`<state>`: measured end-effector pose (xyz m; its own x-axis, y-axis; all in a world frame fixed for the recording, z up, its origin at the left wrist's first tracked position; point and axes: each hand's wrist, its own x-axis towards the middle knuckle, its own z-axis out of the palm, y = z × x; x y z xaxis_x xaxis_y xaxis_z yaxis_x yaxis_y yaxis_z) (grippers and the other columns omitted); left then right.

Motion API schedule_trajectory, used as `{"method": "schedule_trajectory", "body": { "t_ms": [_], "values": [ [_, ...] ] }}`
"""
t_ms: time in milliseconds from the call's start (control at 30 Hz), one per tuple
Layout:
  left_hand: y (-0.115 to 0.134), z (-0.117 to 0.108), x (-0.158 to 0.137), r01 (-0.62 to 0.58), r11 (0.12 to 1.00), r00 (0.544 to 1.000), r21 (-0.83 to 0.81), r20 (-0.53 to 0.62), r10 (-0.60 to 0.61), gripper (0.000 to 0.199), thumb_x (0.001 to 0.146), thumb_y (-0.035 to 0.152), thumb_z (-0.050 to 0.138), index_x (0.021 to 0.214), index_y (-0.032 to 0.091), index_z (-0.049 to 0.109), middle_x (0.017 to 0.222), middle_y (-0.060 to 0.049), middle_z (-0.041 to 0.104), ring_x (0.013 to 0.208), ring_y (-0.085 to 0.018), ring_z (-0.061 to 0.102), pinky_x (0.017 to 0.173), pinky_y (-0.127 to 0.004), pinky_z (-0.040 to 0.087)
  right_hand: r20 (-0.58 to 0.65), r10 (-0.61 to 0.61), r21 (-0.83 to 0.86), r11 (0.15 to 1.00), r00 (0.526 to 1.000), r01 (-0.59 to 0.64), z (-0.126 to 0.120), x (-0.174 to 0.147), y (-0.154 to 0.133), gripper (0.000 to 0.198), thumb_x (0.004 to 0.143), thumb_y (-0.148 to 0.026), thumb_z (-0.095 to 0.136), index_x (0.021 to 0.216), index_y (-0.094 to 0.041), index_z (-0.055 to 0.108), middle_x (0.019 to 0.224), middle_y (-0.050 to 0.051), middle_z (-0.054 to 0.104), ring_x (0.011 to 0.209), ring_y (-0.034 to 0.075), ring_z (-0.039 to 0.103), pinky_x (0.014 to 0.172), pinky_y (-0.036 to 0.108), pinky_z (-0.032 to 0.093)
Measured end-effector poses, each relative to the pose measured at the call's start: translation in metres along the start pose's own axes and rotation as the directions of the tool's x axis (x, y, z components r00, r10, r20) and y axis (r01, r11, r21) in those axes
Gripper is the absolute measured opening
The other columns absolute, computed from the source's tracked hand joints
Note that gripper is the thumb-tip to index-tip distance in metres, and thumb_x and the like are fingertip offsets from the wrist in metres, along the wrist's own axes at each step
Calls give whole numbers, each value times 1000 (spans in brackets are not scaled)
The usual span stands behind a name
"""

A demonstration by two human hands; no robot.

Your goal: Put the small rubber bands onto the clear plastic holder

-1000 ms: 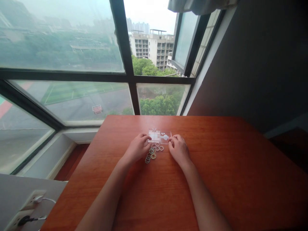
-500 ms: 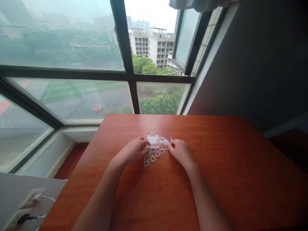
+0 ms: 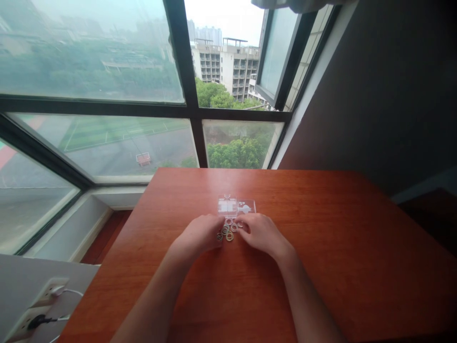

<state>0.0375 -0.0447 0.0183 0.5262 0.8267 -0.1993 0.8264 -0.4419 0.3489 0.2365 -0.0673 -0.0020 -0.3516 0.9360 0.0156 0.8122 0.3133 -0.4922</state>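
While clear box (image 3: 236,207) sits beyond, left hand (image 3: 200,234) and right hand (image 3: 262,232) flank rubber bands (image 3: 228,230); grips unclear.

Both hands down on red-brown table (image 3: 321,228), left hand (image 3: 200,234) and right hand (image 3: 262,233) closing in from either side on small pile of coloured rings (image 3: 228,231). Clear plastic box (image 3: 236,207) lies just beyond rings, untouched. Whether either hand grips a ring: cannot tell.

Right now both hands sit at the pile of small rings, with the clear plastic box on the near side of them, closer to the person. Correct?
Not quite. The head view shows the clear plastic box on the far side of the rings, toward the window. Both the left hand and right hand are at the pile.
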Motion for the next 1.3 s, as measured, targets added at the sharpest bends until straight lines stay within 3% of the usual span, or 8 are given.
{"method": "schedule_trajectory", "body": {
  "t_ms": [200,400,600,767,867,1000,1167,1300],
  "values": [
    [7,13,6,-134,989,989,-66,-69,130,19,72,12,54,83,22,67,78,-6,71,68,-23,65,60,-27,42,82,27,-67,997,996,-21,2,0,-4,14,84,-24,58,93,-28,68,90,-2,70,79,15,62,65,23,34],
    [12,4,13,-80,994,994,-76,-81,74,12,74,14,52,68,19,61,68,-5,67,60,-19,61,59,-26,41,79,4,-16,1000,997,-3,1,-1,-2,11,84,-26,59,90,-27,67,87,-2,70,77,14,61,64,23,33],
    [10,-1,11,-109,987,991,-114,-95,98,8,77,19,56,73,19,62,69,-3,66,59,-15,58,55,-23,36,140,-12,106,994,990,-3,-5,-3,-1,11,83,-29,60,89,-26,70,78,-3,68,69,12,58,62,21,34],
    [-4,-4,8,-47,999,992,-27,-117,43,14,81,24,54,73,20,64,68,-4,66,57,-15,57,54,-23,34,149,-29,120,993,988,11,-5,-5,-10,13,78,-28,65,90,-25,70,74,-4,67,66,11,56,58,20,32],
    [-13,-5,10,-6,1000,983,-17,-184,3,16,83,27,52,83,21,67,72,-4,68,60,-17,59,56,-23,35,199,-103,130,988,975,78,-1,-7,-17,20,74,-28,70,93,-29,71,72,-6,66,65,11,55,57,19,31],
    [-23,-1,16,18,1000,970,-14,-242,-21,24,84,29,52,102,24,68,78,-5,69,66,-18,61,58,-23,36,270,-179,80,983,946,164,6,-9,-24,6,74,-28,68,80,-29,71,67,-7,65,63,10,54,54,20,26],
    [-28,6,22,-10,1000,981,4,-191,10,17,79,22,56,84,24,71,74,-5,68,63,-18,60,58,-23,35,259,-171,-30,982,951,185,11,-7,-23,13,76,-21,60,73,-29,70,68,-5,67,63,12,56,53,23,24],
    [-28,6,22,-34,999,985,18,-171,37,18,79,19,53,78,22,71,73,-6,68,62,-16,58,57,-23,34,201,-106,-87,988,974,126,10,-5,-19,16,79,-21,57,77,-29,71,75,-2,69,70,14,59,57,23,28]
  ]
}}
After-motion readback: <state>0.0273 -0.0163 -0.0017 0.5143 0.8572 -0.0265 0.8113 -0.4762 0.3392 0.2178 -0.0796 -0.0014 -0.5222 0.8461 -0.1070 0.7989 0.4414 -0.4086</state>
